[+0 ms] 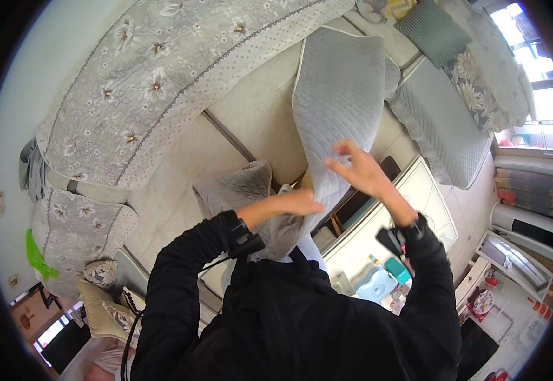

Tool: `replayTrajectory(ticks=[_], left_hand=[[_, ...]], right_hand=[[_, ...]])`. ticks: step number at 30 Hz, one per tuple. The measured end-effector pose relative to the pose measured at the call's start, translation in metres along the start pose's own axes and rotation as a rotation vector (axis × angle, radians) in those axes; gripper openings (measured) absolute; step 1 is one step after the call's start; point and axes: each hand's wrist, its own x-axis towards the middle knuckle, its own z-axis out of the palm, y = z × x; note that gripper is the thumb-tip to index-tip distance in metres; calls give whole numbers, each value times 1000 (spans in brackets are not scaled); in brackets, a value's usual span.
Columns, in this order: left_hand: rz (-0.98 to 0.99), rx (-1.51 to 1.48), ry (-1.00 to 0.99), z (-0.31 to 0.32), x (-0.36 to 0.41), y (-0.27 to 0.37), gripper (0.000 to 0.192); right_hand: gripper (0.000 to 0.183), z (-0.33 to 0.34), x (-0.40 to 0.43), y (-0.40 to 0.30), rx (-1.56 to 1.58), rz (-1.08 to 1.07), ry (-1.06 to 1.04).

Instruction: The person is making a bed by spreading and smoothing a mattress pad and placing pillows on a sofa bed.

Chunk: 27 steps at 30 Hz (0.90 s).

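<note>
A long grey quilted sofa cover [340, 90] stretches from the sofa seat [257, 114] down to my body. My left hand [305, 202] is closed on its near edge, in front of my waist. Over the same cover, a little to the right, my right hand [357, 169] is spread with its fingers apart and nothing in it. The cover's darker, bunched part [238, 185] lies left of and below my left forearm, partly hidden by it.
A floral cover [148, 90] drapes the sofa back. A white-topped coffee table [428, 205] on my right bears a light-blue plastic piece [376, 284] and a teal box [396, 270]. Beyond it lies another grey quilted cover [443, 119]. A person's leg [100, 371] shows at lower left.
</note>
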Motion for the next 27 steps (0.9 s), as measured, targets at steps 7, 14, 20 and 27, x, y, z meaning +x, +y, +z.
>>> replayTrajectory(ticks=[7, 14, 20, 27], left_hand=[[-105, 550, 25, 37, -23, 18, 37], [27, 539, 29, 62, -29, -5, 30], [196, 322, 117, 39, -62, -38, 64], [-176, 1237, 411, -27, -142, -118, 104]], right_hand=[[83, 98, 75, 186, 461, 671, -549], [52, 119, 40, 95, -295, 808, -515], [34, 116, -9, 113, 308, 797, -377], [8, 58, -71, 17, 1179, 625, 66]])
